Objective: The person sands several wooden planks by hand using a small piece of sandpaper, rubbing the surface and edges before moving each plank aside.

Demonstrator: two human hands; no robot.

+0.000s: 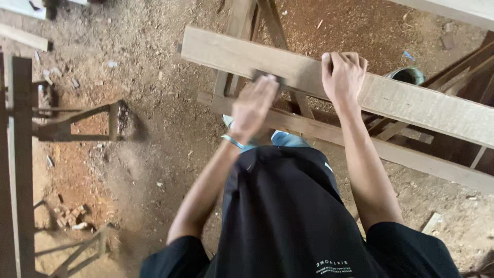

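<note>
Plank (411, 103) is what I have under both hands: a long, pale, rough-sawn board lying slantwise across a wooden frame (329, 135), running from upper left down to the right edge of my view. My left hand (253, 105) lies flat with the fingers together, pressing a small dark block (267, 77) against the near face of the plank; I can't tell whether the fingers wrap it or only push on it, and the hand is blurred. My right hand (343, 74) is curled over the plank's far edge, fingers hooked round it, gripping the wood itself.

What worries me: the plank only rests on the frame, so if my right hand loosens, I judge it could slide or twist along its slope. The block sits close to the plank's lower edge, and a slip there would drop my left hand into the gap over the frame rails. Raw edges look splintery, bad for bare fingers.

The plank's surface is dull and fibrous, lighter and chalkier toward the right, with square, unplaned edges. The frame's rails are darker, smoother timber, crossed by slanted struts. Below, the dirt floor (154, 103) is reddish-brown and strewn with sawdust, chips and small offcuts. A round dark tin (409, 75) shows just behind the plank. Another timber stand (20, 154) rises at the left.
</note>
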